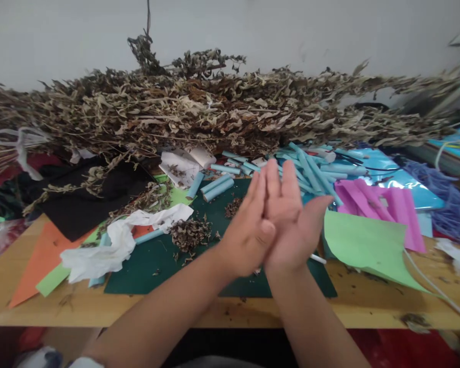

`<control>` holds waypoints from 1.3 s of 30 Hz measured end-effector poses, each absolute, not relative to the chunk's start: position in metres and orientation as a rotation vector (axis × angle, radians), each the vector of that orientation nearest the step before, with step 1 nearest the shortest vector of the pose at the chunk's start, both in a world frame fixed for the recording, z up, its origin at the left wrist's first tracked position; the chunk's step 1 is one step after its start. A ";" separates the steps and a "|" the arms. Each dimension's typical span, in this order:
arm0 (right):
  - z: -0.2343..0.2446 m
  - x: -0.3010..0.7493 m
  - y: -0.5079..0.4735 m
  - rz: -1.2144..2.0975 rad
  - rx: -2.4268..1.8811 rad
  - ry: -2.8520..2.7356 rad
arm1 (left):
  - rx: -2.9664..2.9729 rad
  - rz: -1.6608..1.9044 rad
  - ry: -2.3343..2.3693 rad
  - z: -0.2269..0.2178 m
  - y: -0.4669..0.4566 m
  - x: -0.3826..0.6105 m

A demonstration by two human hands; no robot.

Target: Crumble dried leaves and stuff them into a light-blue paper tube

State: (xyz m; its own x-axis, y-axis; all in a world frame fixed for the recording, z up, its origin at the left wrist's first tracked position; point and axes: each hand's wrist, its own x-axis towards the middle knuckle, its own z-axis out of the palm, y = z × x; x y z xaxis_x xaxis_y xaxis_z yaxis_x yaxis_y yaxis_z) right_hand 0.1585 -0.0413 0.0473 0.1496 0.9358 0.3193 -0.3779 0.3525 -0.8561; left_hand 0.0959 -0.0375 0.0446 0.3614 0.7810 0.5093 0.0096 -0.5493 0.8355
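My left hand (249, 230) and my right hand (291, 220) are pressed palm to palm above the dark green cutting mat (153, 260), with the fingers stretched out straight and pointing away from me. Whether anything lies between the palms is hidden. A thin white stick (318, 259) pokes out just below my right hand. On the mat near my left hand lies a small heap of crumbled dry leaves (189, 233). Several light blue paper rolls (218, 188) lie beyond my fingertips.
A big pile of dried leafy branches (214, 112) fills the back of the wooden table (368, 306). A green sheet (368, 245), pink sheets (379, 204) and blue film (398, 179) lie right; white crumpled tissue (107, 250), orange paper (42, 255) and black cloth (84, 199) lie left.
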 end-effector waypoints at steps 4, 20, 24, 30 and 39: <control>0.036 0.162 -0.038 1.050 -0.691 -1.038 | 1.749 1.265 0.784 0.050 -0.052 0.104; 0.013 0.172 -0.005 1.360 -0.643 -0.444 | 0.988 1.194 0.880 0.018 -0.014 0.114; 0.022 0.170 -0.003 1.319 -0.573 -0.392 | 0.370 1.404 0.786 0.032 -0.010 0.118; 0.017 0.165 -0.006 1.249 -0.573 -0.599 | -0.002 1.431 0.688 0.027 -0.011 0.108; 0.018 0.201 0.010 0.720 -0.842 -1.792 | 0.073 1.288 0.663 0.023 -0.013 0.089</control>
